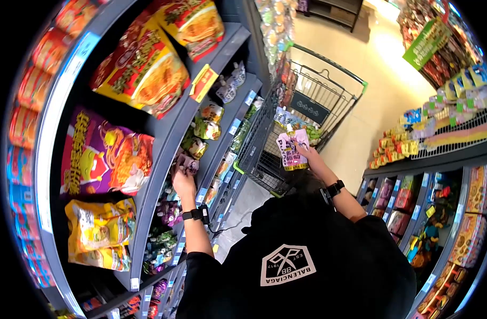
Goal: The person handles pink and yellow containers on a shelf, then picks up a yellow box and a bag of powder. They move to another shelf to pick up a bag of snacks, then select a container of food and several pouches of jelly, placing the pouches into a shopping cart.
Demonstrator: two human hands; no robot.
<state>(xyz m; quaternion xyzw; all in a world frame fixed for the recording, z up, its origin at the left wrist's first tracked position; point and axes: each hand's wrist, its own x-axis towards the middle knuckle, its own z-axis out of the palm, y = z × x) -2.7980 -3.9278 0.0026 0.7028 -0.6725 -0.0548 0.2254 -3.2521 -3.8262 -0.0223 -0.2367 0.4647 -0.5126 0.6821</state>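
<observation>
On the right, my right hand [307,152] grips a pink and white spouted pouch [293,149] by its side, over the near end of a shopping cart [328,80]. My left hand [183,179] reaches into a shelf, its fingers closed on a purple pouch [187,162]. Beside that pouch stand green and yellow pouches [206,129] on the same shelf. Inside the cart, behind the held pouch, lie a blue and white pack [287,118] and a green pack [313,135].
Large noodle bags [158,80] and a purple bag [107,154] fill the left shelves, with a yellow bag [101,228] below. Snack racks [445,138] stand on the right. A green sign [426,44] hangs at the upper right, above the tiled floor [350,119].
</observation>
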